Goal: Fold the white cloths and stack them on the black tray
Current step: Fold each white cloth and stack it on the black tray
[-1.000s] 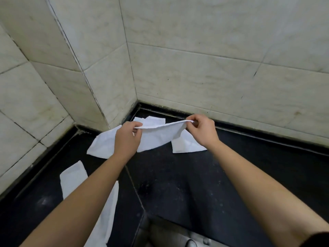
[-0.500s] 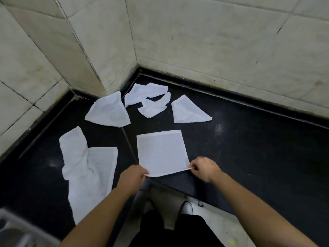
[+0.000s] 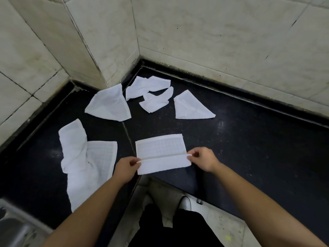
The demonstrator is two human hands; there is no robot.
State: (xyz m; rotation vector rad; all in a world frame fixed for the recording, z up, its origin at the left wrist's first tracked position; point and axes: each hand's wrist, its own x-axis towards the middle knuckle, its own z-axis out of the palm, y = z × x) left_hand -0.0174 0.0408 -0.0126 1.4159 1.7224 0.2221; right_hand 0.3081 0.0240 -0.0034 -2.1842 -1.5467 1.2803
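A white checked cloth point(image 3: 161, 148) lies flat on the black counter point(image 3: 249, 148) near its front edge, its near edge turned up and over into a partial fold. My left hand point(image 3: 127, 167) pinches the folded edge's left corner. My right hand point(image 3: 202, 158) pinches its right corner. Several other white cloths lie loose further back: a large rumpled one point(image 3: 85, 163) at the left, a triangular one point(image 3: 109, 105) by the wall corner, two crumpled ones point(image 3: 147, 85) point(image 3: 156, 101) at the back, and a folded triangle point(image 3: 191, 107) at the right. No black tray shows.
Tiled walls point(image 3: 213, 36) close off the counter at the back and left, with a jutting corner. A metal sink point(image 3: 14, 227) edge shows at the bottom left. Below the counter's front edge are the floor and a person's legs and shoes point(image 3: 185, 204).
The cloth, held in the air a second ago, was laid flat on the counter. Both hands have since lifted its near edge and carried it forward over the cloth.
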